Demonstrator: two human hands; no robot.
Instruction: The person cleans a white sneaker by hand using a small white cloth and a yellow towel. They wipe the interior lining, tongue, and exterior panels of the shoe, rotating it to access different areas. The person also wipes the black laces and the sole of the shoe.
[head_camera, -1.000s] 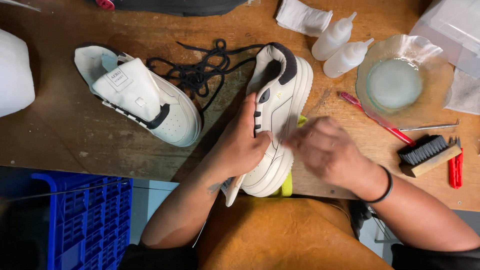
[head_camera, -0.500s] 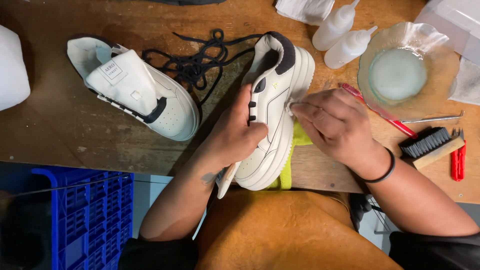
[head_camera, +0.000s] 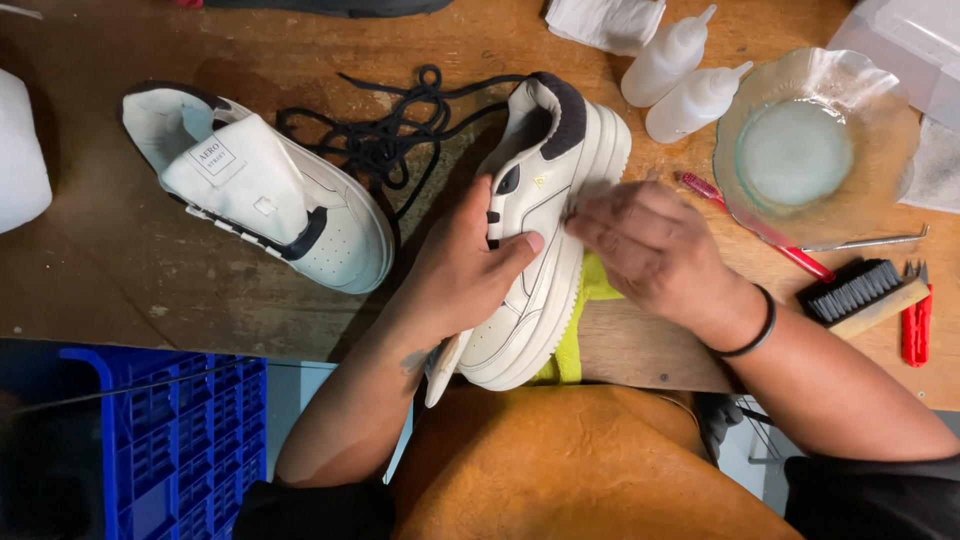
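Note:
A cream sneaker (head_camera: 545, 180) with a black heel collar lies on its side at the table's front edge, on a yellow-green cloth (head_camera: 590, 290). My left hand (head_camera: 465, 270) grips it over the laceless upper, thumb on its side panel. My right hand (head_camera: 650, 250) presses a small white wipe, mostly hidden under the fingers, against the sneaker's side near the sole. The matching sneaker (head_camera: 260, 190) rests to the left with its tongue pulled out. Black laces (head_camera: 395, 130) lie loose between the two shoes.
Two white squeeze bottles (head_camera: 680, 80) and a glass bowl (head_camera: 815, 150) stand at the back right. A red toothbrush (head_camera: 760, 230), a metal pick (head_camera: 865, 240), a black bristle brush (head_camera: 865, 295) and a red tool (head_camera: 913, 325) lie at the right. A blue crate (head_camera: 165, 450) sits below left.
My right hand slid along the sneaker's side, forward and back again, with the wipe. My left hand kept its grip, and the sneaker shifted slightly.

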